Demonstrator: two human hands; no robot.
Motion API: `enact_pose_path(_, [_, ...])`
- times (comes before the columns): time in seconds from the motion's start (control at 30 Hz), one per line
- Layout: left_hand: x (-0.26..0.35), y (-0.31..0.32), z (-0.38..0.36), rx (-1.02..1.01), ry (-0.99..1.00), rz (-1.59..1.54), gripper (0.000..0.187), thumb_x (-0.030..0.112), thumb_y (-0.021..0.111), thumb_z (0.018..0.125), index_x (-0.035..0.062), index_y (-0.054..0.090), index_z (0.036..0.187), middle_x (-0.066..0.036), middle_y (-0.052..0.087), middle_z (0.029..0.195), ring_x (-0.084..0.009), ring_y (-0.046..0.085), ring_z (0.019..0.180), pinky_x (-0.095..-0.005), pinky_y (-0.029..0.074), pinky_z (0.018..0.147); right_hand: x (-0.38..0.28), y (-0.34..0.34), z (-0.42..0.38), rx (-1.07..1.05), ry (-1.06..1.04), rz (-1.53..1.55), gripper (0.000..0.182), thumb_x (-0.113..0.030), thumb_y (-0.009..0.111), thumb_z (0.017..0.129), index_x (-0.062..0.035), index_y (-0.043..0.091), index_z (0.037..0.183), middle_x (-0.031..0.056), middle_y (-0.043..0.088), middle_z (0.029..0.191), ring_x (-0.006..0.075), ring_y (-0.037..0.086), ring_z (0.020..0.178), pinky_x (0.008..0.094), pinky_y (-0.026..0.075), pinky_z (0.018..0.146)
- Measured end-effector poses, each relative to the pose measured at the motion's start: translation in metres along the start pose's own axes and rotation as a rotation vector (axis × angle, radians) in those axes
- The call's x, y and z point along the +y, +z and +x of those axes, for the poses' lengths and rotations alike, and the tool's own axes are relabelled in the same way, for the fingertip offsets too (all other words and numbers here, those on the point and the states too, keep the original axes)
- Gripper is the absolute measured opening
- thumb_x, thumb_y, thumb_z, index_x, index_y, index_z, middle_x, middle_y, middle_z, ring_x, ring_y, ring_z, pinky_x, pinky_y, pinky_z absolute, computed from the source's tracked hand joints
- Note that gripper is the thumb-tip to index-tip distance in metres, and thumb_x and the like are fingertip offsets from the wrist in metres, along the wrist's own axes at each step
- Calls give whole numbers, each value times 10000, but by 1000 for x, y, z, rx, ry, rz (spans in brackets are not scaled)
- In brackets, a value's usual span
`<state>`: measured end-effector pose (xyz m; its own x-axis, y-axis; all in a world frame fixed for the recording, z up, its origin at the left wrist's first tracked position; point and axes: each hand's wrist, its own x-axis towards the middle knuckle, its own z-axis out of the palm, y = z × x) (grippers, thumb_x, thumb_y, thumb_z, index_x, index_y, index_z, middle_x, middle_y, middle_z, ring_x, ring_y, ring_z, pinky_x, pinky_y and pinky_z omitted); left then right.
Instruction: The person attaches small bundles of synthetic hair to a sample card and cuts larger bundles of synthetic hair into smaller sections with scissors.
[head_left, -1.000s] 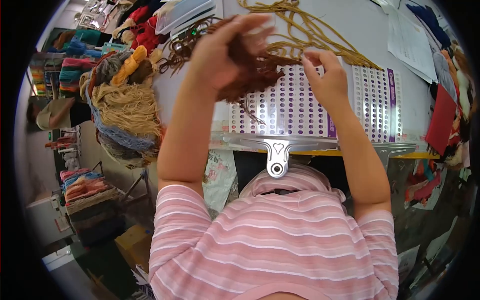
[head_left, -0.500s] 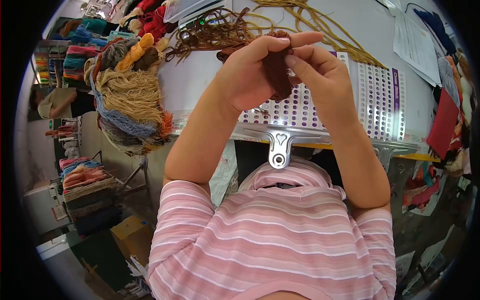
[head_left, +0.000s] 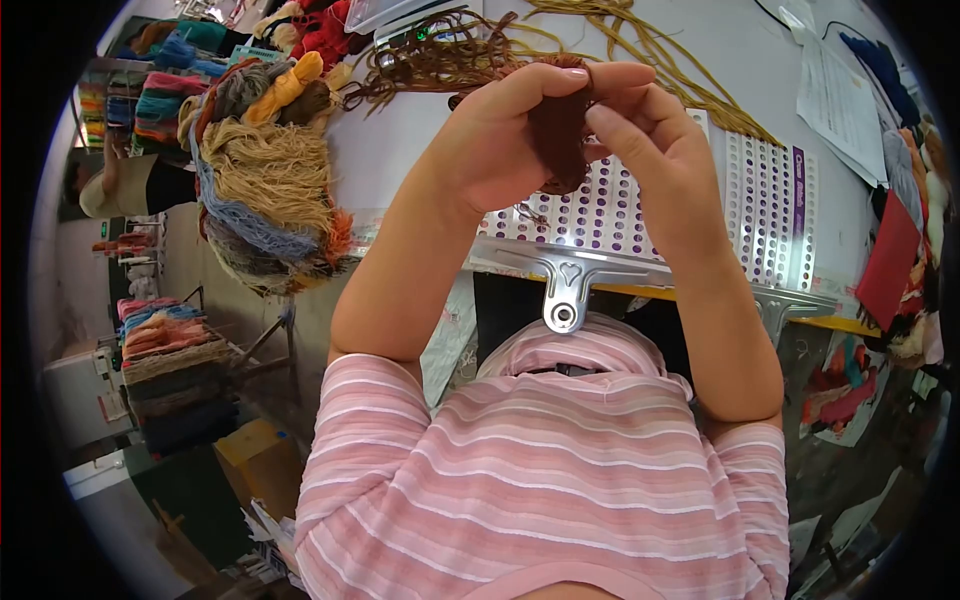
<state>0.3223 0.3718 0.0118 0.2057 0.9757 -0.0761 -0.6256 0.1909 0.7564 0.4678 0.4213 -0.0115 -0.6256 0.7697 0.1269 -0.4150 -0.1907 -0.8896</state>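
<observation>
A dark brown bundle of yarn (head_left: 560, 140) hangs from my left hand (head_left: 505, 135), whose thumb and fingers are closed around its upper part. My right hand (head_left: 660, 140) is at the right edge of the bundle, thumb and fingers pinched together at the yarn; any single strand between them is too small to make out. Beneath both hands lies a white card with rows of purple-ringed holes (head_left: 620, 215), held by a metal clip (head_left: 565, 290) at the table's front edge. Loose brown strands (head_left: 430, 65) spread out behind my left hand.
Olive-yellow strands (head_left: 690, 75) lie across the back of the table. A second punched card (head_left: 770, 200) and printed paper (head_left: 840, 110) are on the right. Beige, blue and grey skeins (head_left: 265, 170) hang at the left edge. Another person (head_left: 125, 185) stands far left.
The view has shifted slightly. My hands stay at the brown yarn, with my right thumb and fingers moved a little. In the background, the other person's arm has changed position.
</observation>
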Motion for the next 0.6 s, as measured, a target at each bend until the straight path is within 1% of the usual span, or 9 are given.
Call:
enact_pose_path(0.07, [-1,1,0,13,2,-7,543,273,374,934,-74,360,1351,-155,466,1342,-212,517,1153,-336,401,976,3,-3,1,-21,-22,-129,134,-92,608,874,12,632,955,44,636,850,96,601,805,234,484,740])
enact_pose_path(0.17, [0,-3,-2,32,11,6,534,273,380,934,-74,380,1339,-156,489,1316,-208,521,1149,-340,405,977,0,0,0,51,-52,-83,120,-75,606,871,19,634,941,42,637,829,92,595,786,233,481,728])
enact_pose_path(0.23, [-1,-7,-2,63,38,38,523,267,389,933,-75,396,1329,-154,518,1285,-208,531,1137,-341,410,971,1,-3,-1,14,-36,-65,115,-72,607,870,23,635,930,40,638,822,88,590,773,232,479,721])
enact_pose_path(0.33, [0,-10,-2,71,48,49,509,253,412,928,-73,413,1318,-131,592,1159,-194,575,1047,-328,431,930,2,-7,-3,-1,-2,-31,106,-71,608,869,21,641,912,40,644,833,81,581,763,217,462,719])
enact_pose_path(0.43, [4,-25,0,-74,72,19,491,214,449,918,-72,415,1315,-99,621,1023,-161,599,933,-303,455,870,2,-11,-2,-17,28,-12,107,-78,616,868,15,646,911,36,645,839,74,571,776,202,442,726])
enact_pose_path(0.5, [6,-24,-1,-48,109,113,488,157,497,895,-67,411,1320,-82,617,958,-140,595,885,-284,465,832,2,-12,0,-28,51,37,111,-85,623,867,13,649,914,33,645,843,69,563,788,196,429,731])
enact_pose_path(0.6, [6,-16,1,5,204,315,515,65,561,854,-59,405,1329,-65,617,899,-121,591,843,-265,473,794,-4,-15,-1,-31,90,-17,125,-92,626,869,17,648,924,34,646,851,68,557,803,205,428,742])
